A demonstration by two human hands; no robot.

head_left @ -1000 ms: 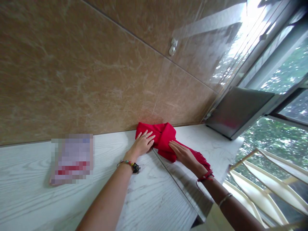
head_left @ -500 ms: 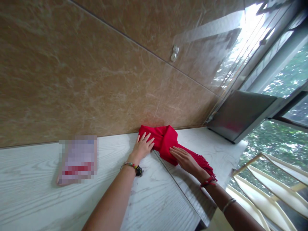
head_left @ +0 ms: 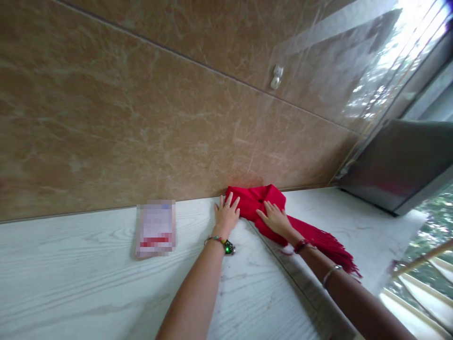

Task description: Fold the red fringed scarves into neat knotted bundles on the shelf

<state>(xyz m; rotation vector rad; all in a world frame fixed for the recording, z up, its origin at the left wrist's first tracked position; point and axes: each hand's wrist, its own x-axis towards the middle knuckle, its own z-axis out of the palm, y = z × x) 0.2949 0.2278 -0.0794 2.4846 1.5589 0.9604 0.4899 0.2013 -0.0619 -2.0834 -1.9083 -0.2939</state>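
While a flat packet point(head_left: 155, 229) lies to the left on the white counter point(head_left: 88, 283), the left hand point(head_left: 226, 215) presses flat, fingers spread, at the end of the red scarf point(head_left: 260, 198) bunched against the wall point(head_left: 141, 118). The right hand point(head_left: 278, 219) lies open on its middle. The scarf looks soft, light and floppy, and is best gripped at the folded bulk, not the fringe point(head_left: 336, 250).

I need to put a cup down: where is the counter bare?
Bare: the counter left of the blurred packet, and between the red scarf and the grey panel. Crowded at the wall, where left hand and right hand touch it.
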